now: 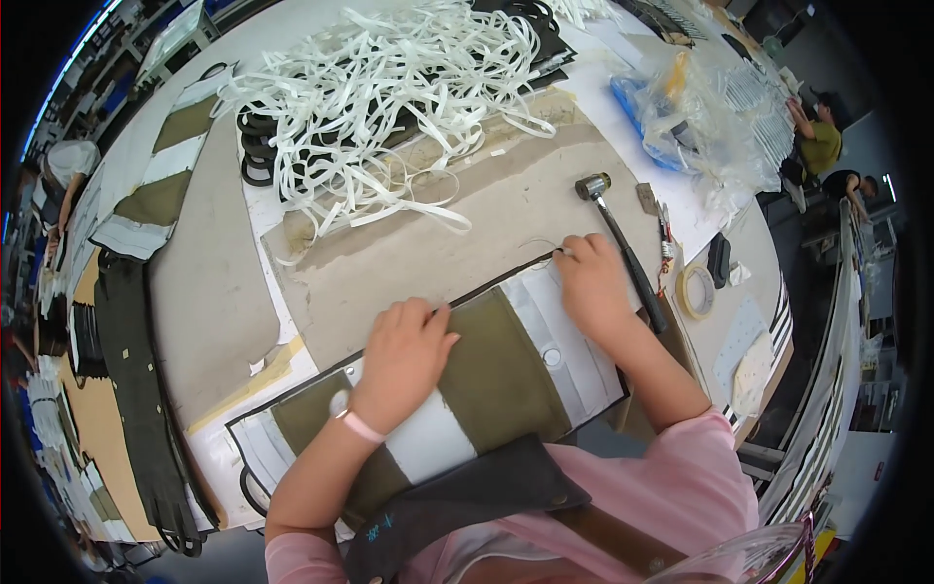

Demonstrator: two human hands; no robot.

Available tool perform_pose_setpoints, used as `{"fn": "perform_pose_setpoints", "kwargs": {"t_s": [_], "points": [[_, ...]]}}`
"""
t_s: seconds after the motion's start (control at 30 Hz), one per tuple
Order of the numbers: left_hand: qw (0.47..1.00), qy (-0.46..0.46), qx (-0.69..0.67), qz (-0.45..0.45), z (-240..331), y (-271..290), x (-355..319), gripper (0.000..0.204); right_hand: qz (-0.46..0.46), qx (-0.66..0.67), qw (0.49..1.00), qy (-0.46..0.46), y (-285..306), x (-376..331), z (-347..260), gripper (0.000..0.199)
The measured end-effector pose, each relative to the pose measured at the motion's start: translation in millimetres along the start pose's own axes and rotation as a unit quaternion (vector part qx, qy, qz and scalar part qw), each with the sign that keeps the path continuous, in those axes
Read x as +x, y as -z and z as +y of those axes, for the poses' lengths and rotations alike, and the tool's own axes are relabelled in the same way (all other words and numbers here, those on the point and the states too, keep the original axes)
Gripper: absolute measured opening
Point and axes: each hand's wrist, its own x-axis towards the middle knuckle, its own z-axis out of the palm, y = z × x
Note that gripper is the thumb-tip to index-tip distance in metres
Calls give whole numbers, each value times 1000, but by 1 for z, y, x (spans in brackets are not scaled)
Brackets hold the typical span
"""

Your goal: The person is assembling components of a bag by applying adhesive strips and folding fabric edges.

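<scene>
A bag-like panel (501,365) striped in olive and white, with dark binding along its edges, lies across the near side of the table against my body. My left hand (404,350) is closed at its far edge, thumb and fingers gripping the binding. At the panel's far right corner, my right hand (592,282) is pinched shut. Something small and pale shows at those fingertips, too small to name, and a thin thread-like line curves on the table beside it. A round white snap (553,357) sits on the panel's right white stripe.
A hammer (623,238) lies right of my right hand, with a tape roll (696,292) beyond it. White straps (389,88) are heaped at the back. Plastic bags (710,117) lie back right; dark fabric pieces (136,380) stretch along the left. Other people are at both sides.
</scene>
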Motion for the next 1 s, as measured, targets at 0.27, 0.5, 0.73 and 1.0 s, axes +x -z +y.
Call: {"fn": "perform_pose_setpoints", "kwargs": {"t_s": [0.27,0.5,0.73,1.0], "points": [[994,72,-76,14,-58,35,-86,37,7,-6,959,-283,-8,-23,79,21],[999,19,36,-31,-61,29,-90,43,-57,263,921,-283,83,13,2,23],[1000,9,-3,-27,-65,27,-89,43,-218,-17,964,-155,64,-4,-7,38],[999,9,-29,-19,-68,26,-90,42,-222,-68,954,-190,41,-13,-9,30]]}}
